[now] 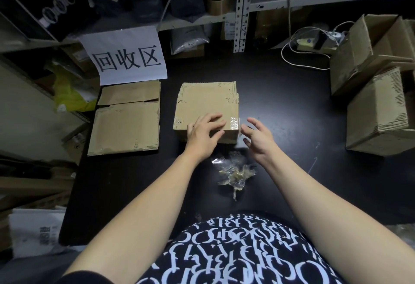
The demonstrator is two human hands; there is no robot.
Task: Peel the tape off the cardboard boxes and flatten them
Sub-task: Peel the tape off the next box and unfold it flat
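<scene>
A small closed cardboard box [205,104] stands in the middle of the black table [292,108]. Clear tape [234,122] runs across its near top edge and shows at the right corner. My left hand [203,134] rests flat on the box's near edge, fingers spread, pressing on it. My right hand [258,136] hovers just to the right of the box's near right corner, fingers apart, holding nothing. A crumpled wad of peeled clear tape [234,171] lies on the table between my forearms.
Flattened cardboard [125,124] is stacked at the table's left under a white paper sign [125,57]. Several unflattened boxes [377,113] are piled at the right edge. A white cable and power strip [307,43] lie at the back. Metal shelving stands behind.
</scene>
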